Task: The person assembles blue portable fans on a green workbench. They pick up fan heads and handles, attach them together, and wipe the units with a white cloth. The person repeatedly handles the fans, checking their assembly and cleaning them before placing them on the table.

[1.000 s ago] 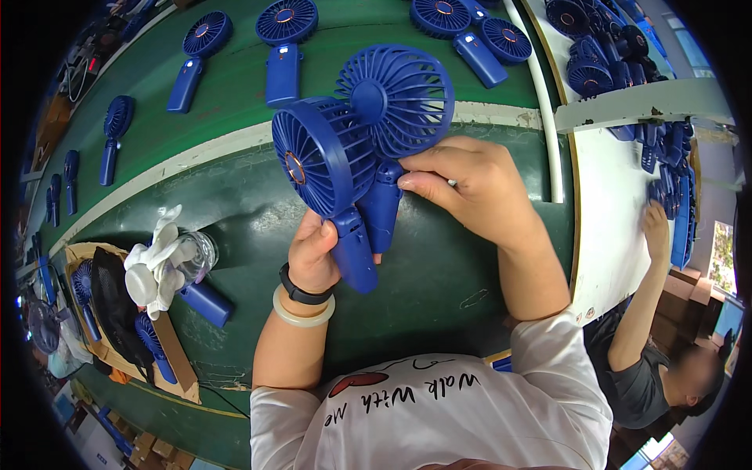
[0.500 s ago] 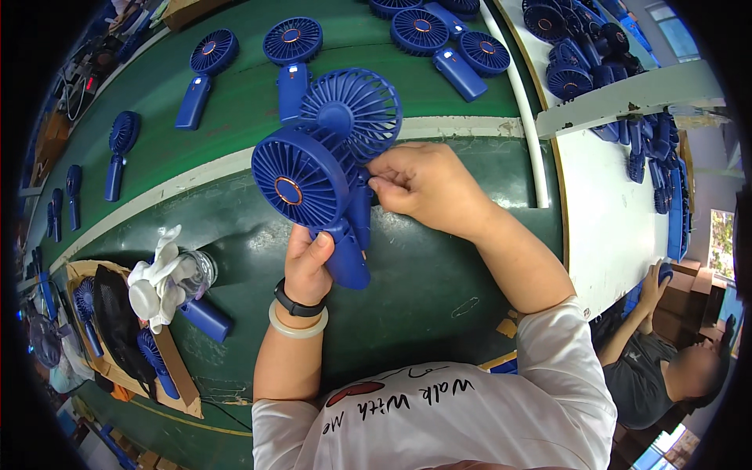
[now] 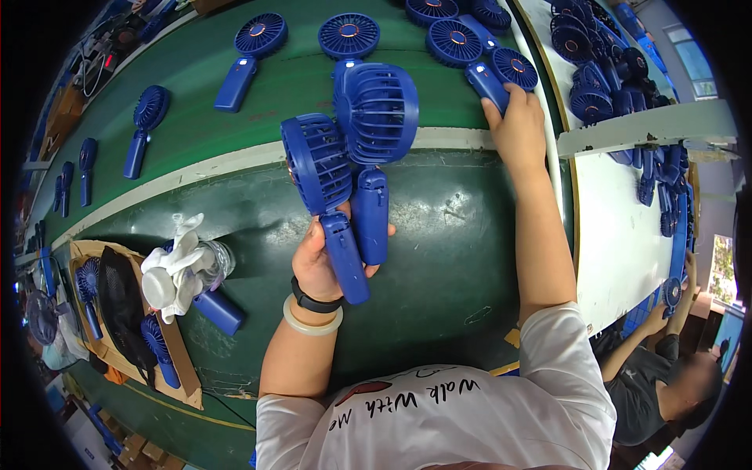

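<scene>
Two blue handheld fans are in my left hand (image 3: 317,262), its fingers wrapped round their handles. The left fan (image 3: 317,164) is tilted in front, and the right fan (image 3: 380,113) stands beside it with its cage side-on. My right hand (image 3: 518,129) reaches to the far right, its thumb and fingers closed round the lower handle of another blue fan (image 3: 513,69) lying on the green belt. The fingertips there are partly hidden. Close by on the belt lies a further blue fan (image 3: 454,43).
More fans, including one (image 3: 261,35), lie along the belt (image 3: 290,82). A carton tray (image 3: 184,368), a clear jar (image 3: 219,262) and white gloves (image 3: 184,254) are at left. A white rail (image 3: 556,157) runs beside a white table (image 3: 619,227) piled with fans; a co-worker (image 3: 658,384) sits there.
My right hand has left the fans held in my left hand and moved far right to a fan on the belt. The two held fans have turned. The view has shifted slightly.
</scene>
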`<state>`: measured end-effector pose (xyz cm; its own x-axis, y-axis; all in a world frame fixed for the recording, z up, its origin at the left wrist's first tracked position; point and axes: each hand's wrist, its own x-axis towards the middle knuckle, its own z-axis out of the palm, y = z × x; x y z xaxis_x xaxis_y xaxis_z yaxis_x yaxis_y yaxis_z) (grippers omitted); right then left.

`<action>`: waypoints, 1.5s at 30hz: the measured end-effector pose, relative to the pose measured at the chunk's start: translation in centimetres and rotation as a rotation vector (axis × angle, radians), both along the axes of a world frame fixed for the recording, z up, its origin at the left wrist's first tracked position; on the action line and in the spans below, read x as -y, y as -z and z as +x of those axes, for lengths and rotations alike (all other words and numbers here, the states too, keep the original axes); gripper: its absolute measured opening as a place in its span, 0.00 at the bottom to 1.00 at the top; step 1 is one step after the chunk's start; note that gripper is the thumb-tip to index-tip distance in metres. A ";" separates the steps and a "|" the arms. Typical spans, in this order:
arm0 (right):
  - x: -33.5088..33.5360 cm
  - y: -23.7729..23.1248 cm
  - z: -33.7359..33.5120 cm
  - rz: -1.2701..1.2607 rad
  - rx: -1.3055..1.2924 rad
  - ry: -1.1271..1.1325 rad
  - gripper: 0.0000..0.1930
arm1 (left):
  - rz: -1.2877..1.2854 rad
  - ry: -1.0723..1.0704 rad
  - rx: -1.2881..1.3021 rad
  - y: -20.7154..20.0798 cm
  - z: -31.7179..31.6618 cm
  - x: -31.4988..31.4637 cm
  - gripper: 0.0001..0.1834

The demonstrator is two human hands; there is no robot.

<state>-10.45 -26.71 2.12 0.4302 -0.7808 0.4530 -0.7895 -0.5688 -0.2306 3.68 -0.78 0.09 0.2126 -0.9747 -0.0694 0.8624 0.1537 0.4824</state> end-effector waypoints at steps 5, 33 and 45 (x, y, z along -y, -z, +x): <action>2.1 2.6 -0.7 0.099 -0.093 0.035 0.27 | -0.045 0.023 0.029 0.3 0.0 0.2 0.39; -11.9 -7.6 -2.8 0.184 0.042 -0.811 0.09 | -0.008 0.229 0.058 -0.4 -0.4 -0.1 0.37; -11.0 -9.0 -0.5 0.137 -0.314 -0.825 0.07 | 0.086 0.141 0.192 -0.5 -0.7 0.0 0.33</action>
